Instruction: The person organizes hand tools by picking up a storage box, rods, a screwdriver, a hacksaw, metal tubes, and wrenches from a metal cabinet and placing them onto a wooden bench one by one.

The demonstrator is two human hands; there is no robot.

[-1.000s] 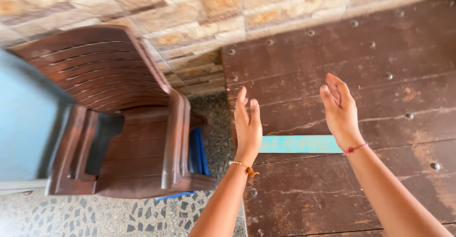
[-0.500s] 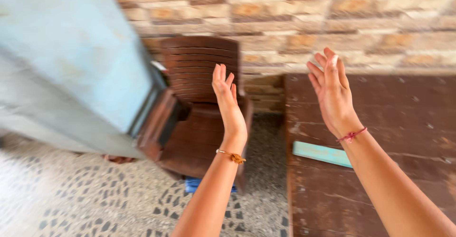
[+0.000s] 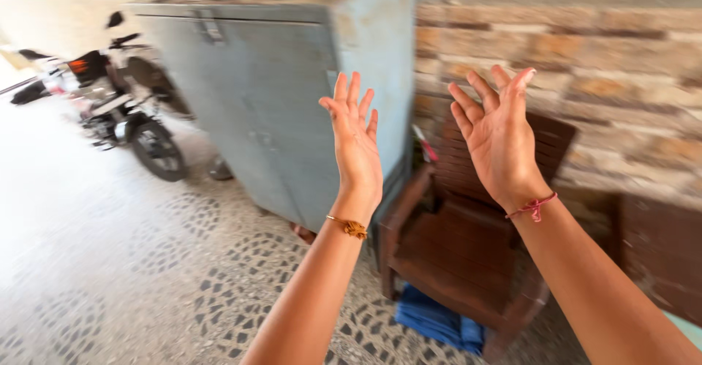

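Since the earlier frames the view has been swinging leftward: the dark wooden table (image 3: pixel 658 251) is now sliding out at the right edge of the frame, the brown plastic chair (image 3: pixel 468 241) is sitting at lower centre-right, and a grey-blue metal cabinet (image 3: pixel 292 109) is filling the upper centre. Both hands are remaining raised in the air. The left hand (image 3: pixel 356 145) is standing upright at centre frame, fingers spread and palm turned toward the right, holding nothing and touching nothing; a beaded thread (image 3: pixel 349 226) is circling its wrist. The right hand (image 3: pixel 499 142) is hovering just beside it at centre-right, fingers likewise spread and slightly curled, palm facing the left hand, empty; a red thread (image 3: pixel 536 207) is tied at its wrist. The two palms are staying apart, with the cabinet's corner and the chair's slatted back showing between them. A folded blue cloth (image 3: pixel 439 321) is lying on the patterned stone floor (image 3: pixel 146 262) under the chair. A motorcycle (image 3: pixel 121 105) is standing in the upper left. A stone-tile wall (image 3: pixel 585 65) is running behind the chair at upper right
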